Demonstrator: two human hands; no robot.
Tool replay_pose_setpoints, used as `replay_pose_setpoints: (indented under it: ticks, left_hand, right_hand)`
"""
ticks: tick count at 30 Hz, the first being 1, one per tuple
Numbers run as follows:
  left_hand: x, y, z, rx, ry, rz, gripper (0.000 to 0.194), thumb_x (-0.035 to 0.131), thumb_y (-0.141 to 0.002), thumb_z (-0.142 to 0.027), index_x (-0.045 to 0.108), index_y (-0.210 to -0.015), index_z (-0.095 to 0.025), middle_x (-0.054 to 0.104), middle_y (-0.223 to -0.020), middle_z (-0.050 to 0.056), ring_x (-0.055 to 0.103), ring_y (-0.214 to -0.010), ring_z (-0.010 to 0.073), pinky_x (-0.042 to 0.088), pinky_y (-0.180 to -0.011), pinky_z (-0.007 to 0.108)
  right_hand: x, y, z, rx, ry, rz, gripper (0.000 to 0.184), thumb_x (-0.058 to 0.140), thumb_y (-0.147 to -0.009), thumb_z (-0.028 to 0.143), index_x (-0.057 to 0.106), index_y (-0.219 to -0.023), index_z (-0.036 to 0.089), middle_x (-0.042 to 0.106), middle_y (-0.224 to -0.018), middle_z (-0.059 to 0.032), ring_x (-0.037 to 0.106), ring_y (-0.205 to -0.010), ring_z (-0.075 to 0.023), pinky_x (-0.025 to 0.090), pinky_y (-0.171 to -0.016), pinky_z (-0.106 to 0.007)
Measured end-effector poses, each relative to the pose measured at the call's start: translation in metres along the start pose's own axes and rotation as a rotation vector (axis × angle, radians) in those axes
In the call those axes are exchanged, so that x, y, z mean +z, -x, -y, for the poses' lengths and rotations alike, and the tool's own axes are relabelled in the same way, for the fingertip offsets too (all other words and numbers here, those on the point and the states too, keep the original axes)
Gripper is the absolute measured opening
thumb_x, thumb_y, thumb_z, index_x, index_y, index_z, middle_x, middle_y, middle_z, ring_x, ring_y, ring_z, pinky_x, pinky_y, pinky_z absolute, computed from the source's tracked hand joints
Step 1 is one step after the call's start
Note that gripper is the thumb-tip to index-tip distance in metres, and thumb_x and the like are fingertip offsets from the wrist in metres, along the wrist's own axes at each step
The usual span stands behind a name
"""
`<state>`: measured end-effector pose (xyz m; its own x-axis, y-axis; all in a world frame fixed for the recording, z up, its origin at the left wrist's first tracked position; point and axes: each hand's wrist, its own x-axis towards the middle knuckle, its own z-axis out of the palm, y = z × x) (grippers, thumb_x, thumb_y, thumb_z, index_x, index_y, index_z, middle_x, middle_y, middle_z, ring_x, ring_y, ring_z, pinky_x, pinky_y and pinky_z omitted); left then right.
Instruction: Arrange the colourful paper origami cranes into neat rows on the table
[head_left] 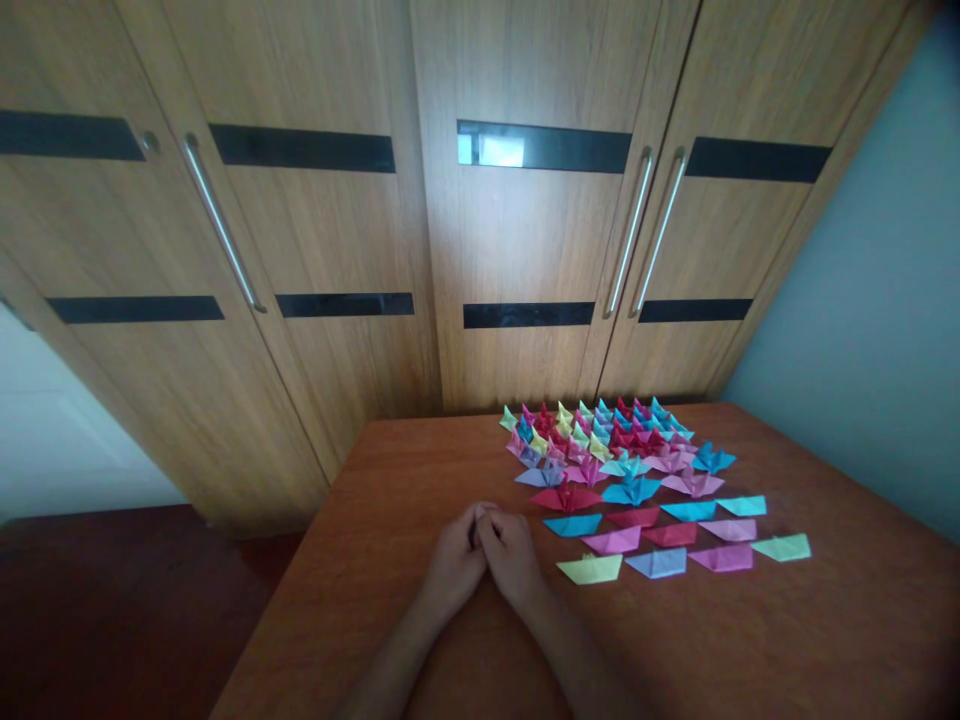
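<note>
My left hand (454, 558) and my right hand (514, 556) are clasped together on the brown wooden table (360, 570). Both are closed, with their fingers folded against each other and the thumbs at the top; no object shows in them. Just right of my right hand are flat folded paper pieces, among them a pale yellow piece (590, 570), a periwinkle piece (657, 563) and a blue piece (572, 525). Beyond these stand rows of folded paper birds, with a red paper bird (566, 495) and a blue paper bird (631, 489) in the front row.
Several more paper birds (577, 435) crowd the table's far edge. Behind it stands a wooden wardrobe (517, 240) with metal handles and black strips. A pale blue wall (862, 330) is at the right. Dark red floor (135, 600) shows at the left.
</note>
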<state>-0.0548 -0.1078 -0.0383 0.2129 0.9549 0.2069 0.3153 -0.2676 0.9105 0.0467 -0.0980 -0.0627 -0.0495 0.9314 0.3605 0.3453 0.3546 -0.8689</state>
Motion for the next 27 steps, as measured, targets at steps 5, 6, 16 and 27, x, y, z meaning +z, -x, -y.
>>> replay_pose_setpoints:
  ticks: [5, 6, 16, 27]
  left_hand:
    - [-0.0001, -0.0004, -0.0004, -0.013, -0.001, 0.003, 0.036, 0.045, -0.071, -0.009, 0.062, -0.102, -0.017, 0.069, -0.096, 0.005, 0.062, -0.084, 0.0178, 0.046, -0.079, 0.027]
    - [-0.0001, -0.0007, -0.0001, -0.012, 0.003, 0.005, 0.036, 0.045, -0.071, -0.01, 0.062, -0.101, -0.018, 0.069, -0.097, 0.005, 0.062, -0.085, 0.018, 0.046, -0.079, 0.027]
    - [-0.0003, -0.0019, 0.0043, 0.009, 0.004, 0.015, 0.034, 0.045, -0.072, -0.011, 0.062, -0.101, -0.018, 0.069, -0.097, 0.004, 0.062, -0.086, 0.0178, 0.046, -0.081, 0.027]
    - [-0.002, -0.0016, -0.0019, 0.019, 0.003, 0.029, 0.034, 0.044, -0.071, -0.008, 0.061, -0.098, -0.017, 0.068, -0.094, 0.004, 0.061, -0.083, 0.0178, 0.046, -0.08, 0.028]
  right_hand:
    - [0.0006, -0.0012, -0.0003, 0.011, -0.018, 0.014, 0.041, 0.038, -0.088, 0.028, 0.053, -0.052, 0.016, 0.053, -0.051, 0.0014, 0.049, -0.049, -0.0096, 0.032, -0.051, -0.021]
    - [0.0005, -0.0014, -0.0004, 0.014, -0.018, 0.016, 0.041, 0.038, -0.089, 0.029, 0.053, -0.052, 0.016, 0.053, -0.051, 0.0013, 0.049, -0.049, -0.0097, 0.032, -0.051, -0.021]
    - [-0.0002, -0.0019, -0.0005, 0.002, -0.008, 0.023, 0.041, 0.037, -0.089, 0.029, 0.055, -0.054, 0.016, 0.054, -0.053, 0.0007, 0.051, -0.052, -0.0099, 0.034, -0.053, -0.02]
    - [-0.0006, -0.0017, 0.0009, 0.013, -0.022, 0.025, 0.041, 0.036, -0.089, 0.029, 0.054, -0.053, 0.017, 0.054, -0.053, 0.0007, 0.05, -0.051, -0.0103, 0.035, -0.053, -0.021]
